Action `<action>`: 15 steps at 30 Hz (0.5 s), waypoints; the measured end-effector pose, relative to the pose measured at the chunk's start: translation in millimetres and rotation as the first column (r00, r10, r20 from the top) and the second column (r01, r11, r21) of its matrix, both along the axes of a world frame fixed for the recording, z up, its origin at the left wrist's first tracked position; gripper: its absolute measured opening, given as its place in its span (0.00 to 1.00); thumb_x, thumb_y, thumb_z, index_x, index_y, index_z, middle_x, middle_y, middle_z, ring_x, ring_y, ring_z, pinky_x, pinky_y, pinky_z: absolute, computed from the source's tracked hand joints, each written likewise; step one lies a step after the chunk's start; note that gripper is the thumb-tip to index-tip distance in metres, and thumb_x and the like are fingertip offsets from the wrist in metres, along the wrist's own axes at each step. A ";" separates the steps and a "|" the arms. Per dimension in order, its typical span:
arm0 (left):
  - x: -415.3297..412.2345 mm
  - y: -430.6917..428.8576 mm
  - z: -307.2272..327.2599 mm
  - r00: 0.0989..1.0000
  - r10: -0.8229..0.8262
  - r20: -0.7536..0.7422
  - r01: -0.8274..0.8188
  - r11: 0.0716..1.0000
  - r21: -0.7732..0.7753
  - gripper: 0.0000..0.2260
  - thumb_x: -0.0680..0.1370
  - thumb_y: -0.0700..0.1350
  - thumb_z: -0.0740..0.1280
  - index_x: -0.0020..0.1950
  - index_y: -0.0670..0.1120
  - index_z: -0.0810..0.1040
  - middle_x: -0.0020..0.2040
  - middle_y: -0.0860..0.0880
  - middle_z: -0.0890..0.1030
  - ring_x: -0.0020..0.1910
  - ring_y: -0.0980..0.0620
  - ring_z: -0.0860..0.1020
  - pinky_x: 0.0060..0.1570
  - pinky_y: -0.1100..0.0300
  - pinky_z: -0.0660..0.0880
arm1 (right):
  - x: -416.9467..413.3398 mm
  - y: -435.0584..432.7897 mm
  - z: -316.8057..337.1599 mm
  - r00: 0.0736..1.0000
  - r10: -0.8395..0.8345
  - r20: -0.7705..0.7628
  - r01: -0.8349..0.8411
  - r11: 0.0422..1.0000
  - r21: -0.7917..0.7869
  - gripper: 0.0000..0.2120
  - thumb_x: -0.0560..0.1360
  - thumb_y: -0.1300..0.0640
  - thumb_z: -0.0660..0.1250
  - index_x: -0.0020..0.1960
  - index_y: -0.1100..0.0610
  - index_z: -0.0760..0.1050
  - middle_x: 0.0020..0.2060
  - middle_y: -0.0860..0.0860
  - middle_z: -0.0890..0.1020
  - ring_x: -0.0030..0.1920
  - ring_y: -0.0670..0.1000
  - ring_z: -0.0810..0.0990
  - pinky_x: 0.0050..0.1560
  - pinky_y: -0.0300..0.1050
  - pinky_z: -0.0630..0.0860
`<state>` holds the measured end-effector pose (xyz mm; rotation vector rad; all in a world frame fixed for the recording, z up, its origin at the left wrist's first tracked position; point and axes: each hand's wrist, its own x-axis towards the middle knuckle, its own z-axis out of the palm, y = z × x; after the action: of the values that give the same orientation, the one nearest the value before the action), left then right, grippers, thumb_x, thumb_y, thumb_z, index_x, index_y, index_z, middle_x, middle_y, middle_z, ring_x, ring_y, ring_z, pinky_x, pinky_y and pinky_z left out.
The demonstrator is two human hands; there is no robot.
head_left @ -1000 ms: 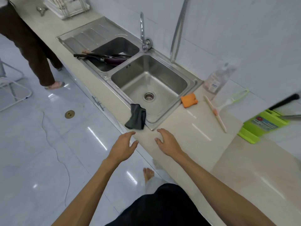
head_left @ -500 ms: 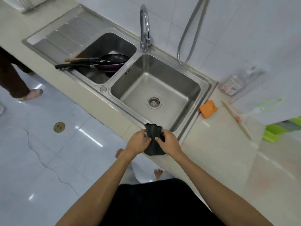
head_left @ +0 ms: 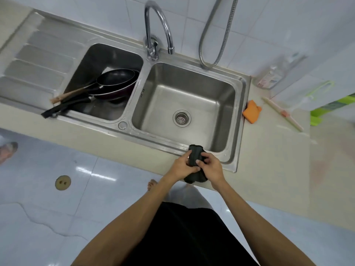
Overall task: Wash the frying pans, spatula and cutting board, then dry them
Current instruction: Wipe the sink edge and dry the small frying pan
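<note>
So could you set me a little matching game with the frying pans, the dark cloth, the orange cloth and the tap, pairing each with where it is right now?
Things:
1. frying pans
2. dark cloth
3. orange cloth
4. tap

Places:
A. gripped by the left hand and right hand
B. on the counter, right of the sink
C. in the left basin
D. at the sink's back rim

Pairs: 1-C, 2-A, 3-B, 4-D.
</note>
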<state>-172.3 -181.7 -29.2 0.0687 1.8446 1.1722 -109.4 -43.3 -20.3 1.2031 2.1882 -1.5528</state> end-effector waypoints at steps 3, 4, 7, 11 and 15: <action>-9.8 -11.2 -1.7 0.987 -0.121 -0.104 0.109 0.988 -0.113 0.39 0.72 0.46 0.76 0.80 0.50 0.62 0.60 0.45 0.83 0.60 0.46 0.80 0.63 0.52 0.75 | -4.6 -9.3 0.6 0.999 -0.039 0.003 0.039 0.999 -0.004 0.14 0.75 0.62 0.74 0.59 0.52 0.80 0.43 0.49 0.79 0.48 0.53 0.79 0.59 0.49 0.77; -11.3 -14.3 -2.0 0.979 -0.149 -0.143 0.124 0.978 -0.170 0.39 0.71 0.48 0.74 0.79 0.50 0.63 0.59 0.45 0.83 0.59 0.44 0.80 0.61 0.50 0.76 | -6.8 -12.4 0.5 1.000 -0.021 0.003 0.021 0.998 0.051 0.14 0.75 0.63 0.73 0.59 0.54 0.80 0.43 0.48 0.79 0.47 0.53 0.79 0.58 0.48 0.77; -14.9 -19.3 -4.2 0.966 -0.126 -0.224 0.070 0.968 -0.242 0.36 0.70 0.50 0.73 0.77 0.49 0.66 0.55 0.45 0.84 0.56 0.44 0.82 0.58 0.48 0.79 | -11.8 -20.7 0.7 0.998 0.061 0.019 -0.064 0.957 0.281 0.14 0.77 0.64 0.70 0.62 0.58 0.80 0.51 0.56 0.80 0.49 0.52 0.78 0.59 0.44 0.75; -18.4 -22.3 2.9 0.977 -0.074 -0.199 0.043 0.987 -0.156 0.31 0.74 0.42 0.74 0.76 0.45 0.67 0.47 0.47 0.86 0.48 0.47 0.83 0.53 0.53 0.80 | -12.3 -25.4 2.7 0.986 0.140 0.092 -0.167 0.865 0.474 0.16 0.78 0.63 0.67 0.66 0.58 0.76 0.57 0.58 0.75 0.53 0.58 0.79 0.59 0.50 0.78; -17.7 -23.9 8.6 0.963 -0.122 -0.242 0.067 0.972 -0.224 0.31 0.74 0.46 0.74 0.75 0.48 0.67 0.50 0.47 0.86 0.51 0.46 0.83 0.55 0.54 0.79 | -16.5 -29.9 7.5 0.969 0.145 0.201 -0.231 0.818 0.527 0.25 0.76 0.57 0.71 0.71 0.56 0.69 0.63 0.59 0.70 0.57 0.62 0.77 0.56 0.58 0.80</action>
<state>-189.9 -205.5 -20.6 0.1912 2.1592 0.9256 -125.9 -73.3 -12.8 1.1379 2.6384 -0.7368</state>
